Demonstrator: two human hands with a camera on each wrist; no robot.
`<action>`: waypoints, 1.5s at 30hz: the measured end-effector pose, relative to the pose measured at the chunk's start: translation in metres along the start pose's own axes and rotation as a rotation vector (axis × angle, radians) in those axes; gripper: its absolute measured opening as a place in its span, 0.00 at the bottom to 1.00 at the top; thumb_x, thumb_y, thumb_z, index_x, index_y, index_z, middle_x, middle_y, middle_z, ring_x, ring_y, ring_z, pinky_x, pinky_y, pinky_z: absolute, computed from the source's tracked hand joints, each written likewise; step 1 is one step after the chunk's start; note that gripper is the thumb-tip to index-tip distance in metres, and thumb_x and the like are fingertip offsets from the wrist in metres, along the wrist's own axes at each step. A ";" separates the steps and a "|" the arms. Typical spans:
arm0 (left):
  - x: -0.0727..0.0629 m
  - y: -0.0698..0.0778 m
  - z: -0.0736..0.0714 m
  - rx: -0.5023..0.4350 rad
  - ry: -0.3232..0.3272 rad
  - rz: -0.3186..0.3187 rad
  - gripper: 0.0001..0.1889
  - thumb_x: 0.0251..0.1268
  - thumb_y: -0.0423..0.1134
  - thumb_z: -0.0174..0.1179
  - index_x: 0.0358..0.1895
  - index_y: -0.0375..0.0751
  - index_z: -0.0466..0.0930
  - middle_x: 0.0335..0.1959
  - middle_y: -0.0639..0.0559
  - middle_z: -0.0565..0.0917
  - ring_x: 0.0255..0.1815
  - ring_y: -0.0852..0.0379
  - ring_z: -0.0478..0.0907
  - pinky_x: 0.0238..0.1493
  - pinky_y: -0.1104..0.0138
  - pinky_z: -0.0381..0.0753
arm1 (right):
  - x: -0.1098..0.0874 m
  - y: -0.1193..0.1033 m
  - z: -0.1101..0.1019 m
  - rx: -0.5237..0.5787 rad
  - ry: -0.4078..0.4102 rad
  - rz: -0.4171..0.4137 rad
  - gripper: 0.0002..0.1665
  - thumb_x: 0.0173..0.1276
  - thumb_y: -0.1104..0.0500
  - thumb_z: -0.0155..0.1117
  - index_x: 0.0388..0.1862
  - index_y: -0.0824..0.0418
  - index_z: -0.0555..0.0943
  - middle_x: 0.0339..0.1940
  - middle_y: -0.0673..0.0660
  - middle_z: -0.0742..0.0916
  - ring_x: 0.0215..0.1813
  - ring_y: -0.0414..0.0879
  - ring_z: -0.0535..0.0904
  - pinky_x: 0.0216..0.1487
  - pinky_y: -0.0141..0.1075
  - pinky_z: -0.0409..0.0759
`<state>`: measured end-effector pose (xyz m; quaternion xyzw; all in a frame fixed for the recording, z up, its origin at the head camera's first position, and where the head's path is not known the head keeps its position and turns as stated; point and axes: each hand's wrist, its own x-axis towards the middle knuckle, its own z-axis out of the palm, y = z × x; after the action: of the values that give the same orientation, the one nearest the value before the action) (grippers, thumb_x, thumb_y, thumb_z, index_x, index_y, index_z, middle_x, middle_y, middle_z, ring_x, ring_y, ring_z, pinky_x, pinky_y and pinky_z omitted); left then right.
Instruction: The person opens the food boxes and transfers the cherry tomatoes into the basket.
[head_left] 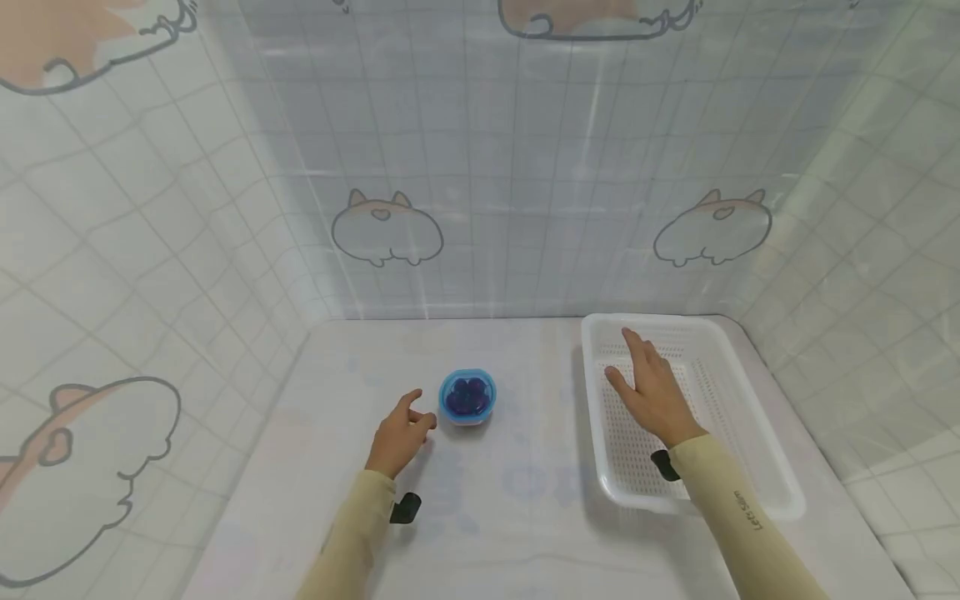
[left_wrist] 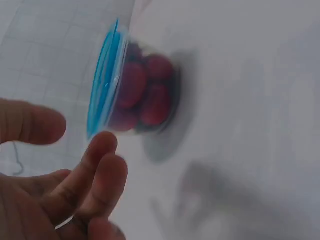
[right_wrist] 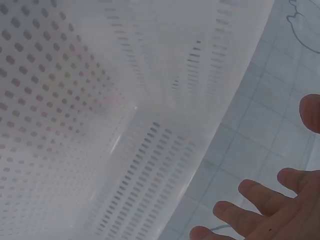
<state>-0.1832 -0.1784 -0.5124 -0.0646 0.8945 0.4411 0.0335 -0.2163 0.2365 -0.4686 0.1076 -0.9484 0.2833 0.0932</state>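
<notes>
The person's left hand (head_left: pixel 401 435), fingers apart and loosely bent, is just beside a small clear tub (head_left: pixel 467 422) with a blue lid (left_wrist: pixel 106 75). The tub stands on the white table (head_left: pixel 525 533), round dark-red pieces (left_wrist: pixel 132 85) inside. Well to the right sits a white basket (head_left: pixel 597 417) with perforated sides; over it hangs the right hand (head_left: pixel 654 396), fingers spread apart.

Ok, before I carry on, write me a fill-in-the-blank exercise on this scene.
1. The container has a ____ lid.
2. Through its side, the left wrist view shows contents that look ____.
3. In the head view, the person's ____ hand appears over the basket.
4. The basket is coloured ____.

Missing words: blue; red; right; white.
</notes>
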 end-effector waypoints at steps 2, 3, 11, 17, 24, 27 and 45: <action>-0.001 -0.004 0.006 -0.060 -0.037 -0.012 0.35 0.70 0.47 0.59 0.78 0.46 0.61 0.42 0.52 0.86 0.34 0.56 0.82 0.42 0.56 0.78 | 0.000 -0.002 0.001 0.000 -0.001 0.006 0.47 0.79 0.41 0.52 0.84 0.58 0.44 0.79 0.75 0.58 0.76 0.77 0.53 0.69 0.71 0.52; -0.001 -0.005 0.009 -0.094 -0.053 -0.013 0.36 0.70 0.47 0.60 0.79 0.46 0.60 0.43 0.52 0.86 0.35 0.56 0.82 0.45 0.54 0.77 | 0.001 -0.003 0.002 0.002 0.000 0.005 0.47 0.79 0.40 0.52 0.84 0.58 0.44 0.79 0.75 0.58 0.76 0.76 0.54 0.69 0.71 0.52; -0.004 -0.012 0.023 -0.291 -0.105 -0.044 0.42 0.68 0.46 0.66 0.80 0.43 0.56 0.44 0.49 0.87 0.36 0.47 0.82 0.30 0.63 0.74 | 0.003 -0.014 0.010 0.022 -0.001 -0.027 0.49 0.78 0.40 0.53 0.85 0.57 0.44 0.80 0.70 0.58 0.78 0.72 0.52 0.72 0.67 0.52; -0.001 -0.013 0.030 -0.360 -0.109 -0.043 0.42 0.67 0.43 0.67 0.79 0.40 0.56 0.44 0.46 0.87 0.37 0.49 0.85 0.30 0.64 0.74 | 0.009 -0.028 0.014 0.030 0.016 -0.071 0.49 0.77 0.44 0.58 0.84 0.59 0.46 0.79 0.70 0.61 0.77 0.71 0.57 0.72 0.65 0.55; 0.002 -0.015 0.036 -0.379 -0.090 -0.047 0.44 0.65 0.45 0.69 0.79 0.43 0.56 0.41 0.51 0.88 0.37 0.54 0.85 0.34 0.63 0.76 | 0.016 -0.051 0.020 0.056 0.000 -0.108 0.50 0.77 0.43 0.58 0.84 0.58 0.46 0.80 0.66 0.62 0.78 0.67 0.57 0.73 0.61 0.57; 0.002 -0.016 0.038 -0.380 -0.075 -0.038 0.43 0.65 0.45 0.70 0.79 0.43 0.57 0.41 0.51 0.88 0.36 0.54 0.85 0.34 0.63 0.76 | 0.018 -0.060 0.024 0.075 -0.004 -0.117 0.50 0.76 0.44 0.60 0.84 0.58 0.47 0.80 0.65 0.62 0.78 0.65 0.58 0.73 0.60 0.58; 0.004 -0.017 0.045 -0.435 -0.028 -0.020 0.41 0.65 0.42 0.70 0.77 0.41 0.60 0.37 0.49 0.88 0.33 0.55 0.83 0.32 0.66 0.75 | 0.021 -0.114 0.065 0.059 -0.032 -0.221 0.52 0.70 0.50 0.69 0.84 0.56 0.52 0.78 0.61 0.68 0.76 0.57 0.66 0.73 0.51 0.63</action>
<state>-0.1849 -0.1530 -0.5538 -0.0731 0.7771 0.6242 0.0353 -0.2142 0.1037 -0.4581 0.2188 -0.9233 0.2974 0.1058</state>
